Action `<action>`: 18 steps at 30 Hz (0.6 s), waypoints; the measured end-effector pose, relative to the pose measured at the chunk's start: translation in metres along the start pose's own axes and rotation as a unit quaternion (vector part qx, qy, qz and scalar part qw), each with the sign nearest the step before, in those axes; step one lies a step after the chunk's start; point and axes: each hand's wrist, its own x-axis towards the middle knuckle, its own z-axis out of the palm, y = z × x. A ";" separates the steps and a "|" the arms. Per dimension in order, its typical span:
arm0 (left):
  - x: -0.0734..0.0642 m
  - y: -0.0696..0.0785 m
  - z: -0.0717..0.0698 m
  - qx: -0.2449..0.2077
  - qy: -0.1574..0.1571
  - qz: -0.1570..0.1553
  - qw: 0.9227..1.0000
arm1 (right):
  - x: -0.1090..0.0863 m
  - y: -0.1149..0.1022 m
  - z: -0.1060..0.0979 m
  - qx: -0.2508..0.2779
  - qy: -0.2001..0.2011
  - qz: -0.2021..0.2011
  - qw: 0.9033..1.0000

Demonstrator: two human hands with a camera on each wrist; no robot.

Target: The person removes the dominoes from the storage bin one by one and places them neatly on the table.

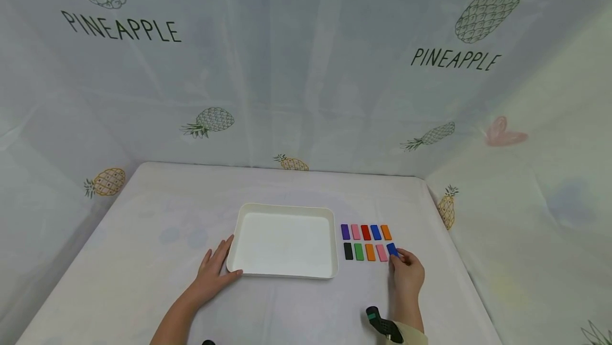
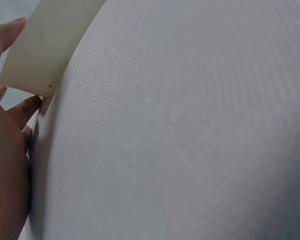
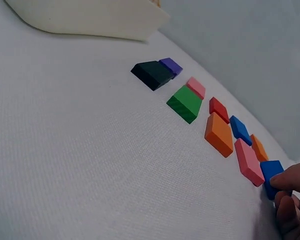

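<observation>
A shallow white tray (image 1: 287, 241) lies on the table in the middle of the head view. My left hand (image 1: 215, 276), fingers spread and fairly straight, rests against its near left corner, with the thumb at the front edge. In the left wrist view that hand (image 2: 7, 155) touches the tray's outer wall (image 2: 50, 45). To the right of the tray, two rows of small coloured blocks lie flat. My right hand (image 1: 408, 276) pinches a blue block (image 1: 392, 249) at the right end of the near row. Thumb and finger on this blue block (image 3: 272, 171) show in the right wrist view.
The near row also has a black block (image 1: 348, 251), a green block (image 1: 358, 252), an orange block (image 1: 370, 252) and a pink block (image 1: 381, 253). Behind stands a row from a purple block (image 1: 345, 232) to an orange block (image 1: 386, 232). A pineapple-print curtain (image 1: 296, 79) surrounds the table.
</observation>
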 end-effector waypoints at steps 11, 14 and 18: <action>-0.002 0.004 0.000 -0.008 0.000 0.001 1.000 | 0.000 0.003 0.002 -0.029 0.012 -0.016 0.999; -0.002 0.004 -0.001 -0.009 -0.001 0.001 1.000 | -0.001 0.003 0.002 -0.033 0.013 -0.015 0.999; -0.002 0.004 -0.001 -0.007 -0.003 0.002 1.000 | -0.002 0.001 0.001 -0.036 0.010 -0.021 0.999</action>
